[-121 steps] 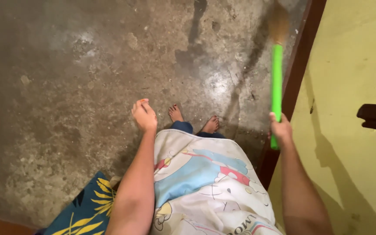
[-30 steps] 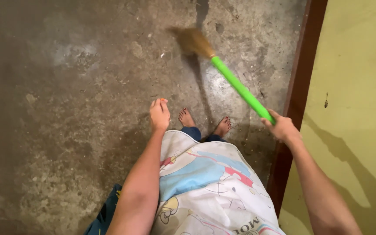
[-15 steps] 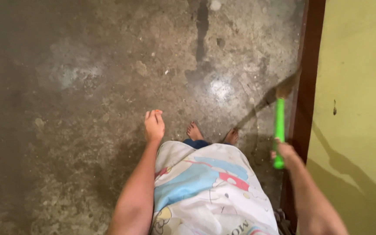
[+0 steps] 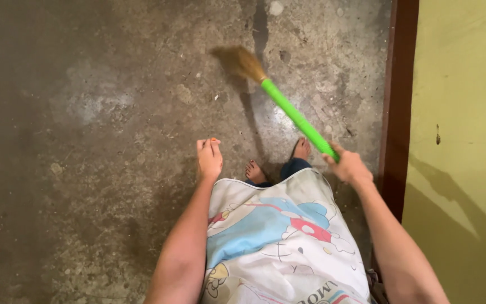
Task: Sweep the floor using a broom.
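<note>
Across the left of the frame spreads one bare, mottled concrete floor (image 4: 85,141), holding no bin or pan that I can see. Near the centre, the left hand (image 4: 209,159) hangs loose, fingers curled together around nothing. Two bare feet (image 4: 256,170) show just right of it, above a cartoon-printed cloth (image 4: 277,236). Right of centre, the right hand (image 4: 349,166) wraps its fingers tight round one broom (image 4: 296,115), green handle slanting to the upper middle, where its blurred straw bristles meet the floor. One brown door frame (image 4: 397,101) and a yellow wall (image 4: 468,112) close the right side.
</note>
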